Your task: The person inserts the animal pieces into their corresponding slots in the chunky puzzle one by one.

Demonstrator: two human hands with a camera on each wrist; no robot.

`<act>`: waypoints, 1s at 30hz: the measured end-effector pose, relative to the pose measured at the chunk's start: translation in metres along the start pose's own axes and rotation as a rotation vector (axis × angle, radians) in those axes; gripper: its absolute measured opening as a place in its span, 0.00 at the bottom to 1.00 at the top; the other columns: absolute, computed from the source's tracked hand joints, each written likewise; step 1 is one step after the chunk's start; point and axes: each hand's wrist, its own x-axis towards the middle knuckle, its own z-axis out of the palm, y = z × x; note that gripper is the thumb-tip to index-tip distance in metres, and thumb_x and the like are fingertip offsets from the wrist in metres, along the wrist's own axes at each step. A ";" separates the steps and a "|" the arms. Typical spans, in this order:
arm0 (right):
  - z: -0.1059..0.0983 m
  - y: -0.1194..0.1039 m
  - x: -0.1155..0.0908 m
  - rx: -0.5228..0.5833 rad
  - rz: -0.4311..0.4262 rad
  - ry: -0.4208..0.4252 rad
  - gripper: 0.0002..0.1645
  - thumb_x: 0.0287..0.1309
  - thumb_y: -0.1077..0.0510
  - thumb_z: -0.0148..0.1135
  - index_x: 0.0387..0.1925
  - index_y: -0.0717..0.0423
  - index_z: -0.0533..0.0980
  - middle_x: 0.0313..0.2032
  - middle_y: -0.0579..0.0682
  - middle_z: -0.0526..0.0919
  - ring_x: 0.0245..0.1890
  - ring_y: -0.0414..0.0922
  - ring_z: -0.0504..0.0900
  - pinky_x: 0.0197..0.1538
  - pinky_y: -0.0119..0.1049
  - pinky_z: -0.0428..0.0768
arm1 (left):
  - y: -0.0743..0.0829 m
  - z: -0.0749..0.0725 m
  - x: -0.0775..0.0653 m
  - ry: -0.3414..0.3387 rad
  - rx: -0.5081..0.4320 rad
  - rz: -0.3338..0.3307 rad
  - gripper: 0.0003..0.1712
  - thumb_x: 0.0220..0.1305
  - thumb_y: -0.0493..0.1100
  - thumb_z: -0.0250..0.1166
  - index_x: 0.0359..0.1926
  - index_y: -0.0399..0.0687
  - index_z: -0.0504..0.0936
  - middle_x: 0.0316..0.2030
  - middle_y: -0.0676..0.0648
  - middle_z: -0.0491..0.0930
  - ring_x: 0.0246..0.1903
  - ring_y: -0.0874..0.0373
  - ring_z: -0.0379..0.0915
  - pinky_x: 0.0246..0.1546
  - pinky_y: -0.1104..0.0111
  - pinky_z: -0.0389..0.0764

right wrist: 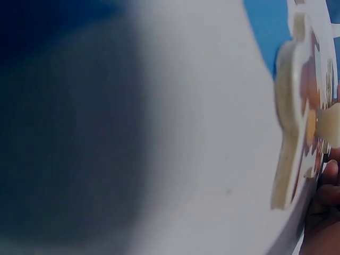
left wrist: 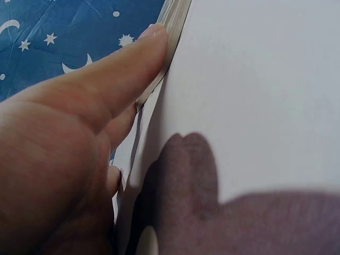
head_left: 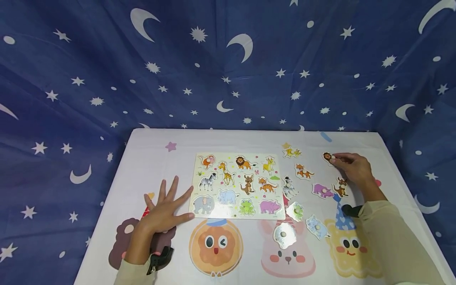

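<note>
A pale wooden puzzle board [head_left: 238, 198] with animal pictures lies on the table. My left hand [head_left: 162, 209] rests at its left side, fingers spread and straight; in the left wrist view the thumb [left wrist: 133, 61] lies against the board's edge [left wrist: 178, 26]. At the far right, my right hand [head_left: 354, 168] pinches a lion puzzle piece [head_left: 326, 156] by its knob, between thumb and forefinger. Close below that hand is a kangaroo piece [head_left: 341, 187], with a hippo piece [head_left: 322, 190] beside it. In the right wrist view, a knobbed piece [right wrist: 289, 101] stands out edge-on, near the fingers [right wrist: 326, 196].
Between board and right hand lie a tiger piece [head_left: 303, 171], a zebra piece [head_left: 289, 188] and a yellow animal piece [head_left: 292, 152]. Nearer me are a frog piece [head_left: 295, 211], a light blue elephant piece [head_left: 317, 227] and a piece whitened by glare [head_left: 284, 235]. A starry blue curtain [head_left: 213, 79] hangs behind.
</note>
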 end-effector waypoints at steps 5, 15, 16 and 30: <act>-0.002 -0.001 0.002 -0.009 0.004 -0.012 0.44 0.60 0.28 0.63 0.64 0.55 0.77 0.66 0.65 0.71 0.66 0.64 0.68 0.63 0.62 0.71 | 0.001 -0.001 -0.001 0.006 -0.013 0.007 0.49 0.59 0.74 0.63 0.78 0.70 0.60 0.83 0.41 0.33 0.78 0.27 0.18 0.56 0.18 0.18; 0.003 -0.002 0.001 -0.046 -0.081 0.033 0.35 0.63 0.35 0.66 0.56 0.58 0.83 0.58 0.61 0.77 0.59 0.59 0.75 0.55 0.53 0.77 | 0.001 -0.001 -0.002 0.006 -0.020 0.012 0.49 0.59 0.74 0.64 0.78 0.69 0.60 0.83 0.40 0.33 0.78 0.27 0.18 0.56 0.18 0.18; 0.002 -0.002 0.001 -0.053 -0.085 0.036 0.35 0.63 0.34 0.66 0.55 0.59 0.83 0.58 0.61 0.77 0.57 0.59 0.75 0.53 0.51 0.77 | 0.001 -0.001 -0.002 0.000 -0.014 0.010 0.49 0.59 0.74 0.63 0.78 0.69 0.60 0.83 0.40 0.32 0.78 0.27 0.18 0.56 0.18 0.18; -0.002 -0.003 -0.010 -0.090 -0.152 0.081 0.32 0.58 0.36 0.72 0.49 0.58 0.86 0.45 0.53 0.77 0.43 0.46 0.73 0.36 0.30 0.73 | -0.001 -0.001 -0.001 -0.005 -0.002 0.000 0.50 0.59 0.75 0.62 0.78 0.70 0.59 0.83 0.41 0.32 0.78 0.28 0.17 0.56 0.18 0.17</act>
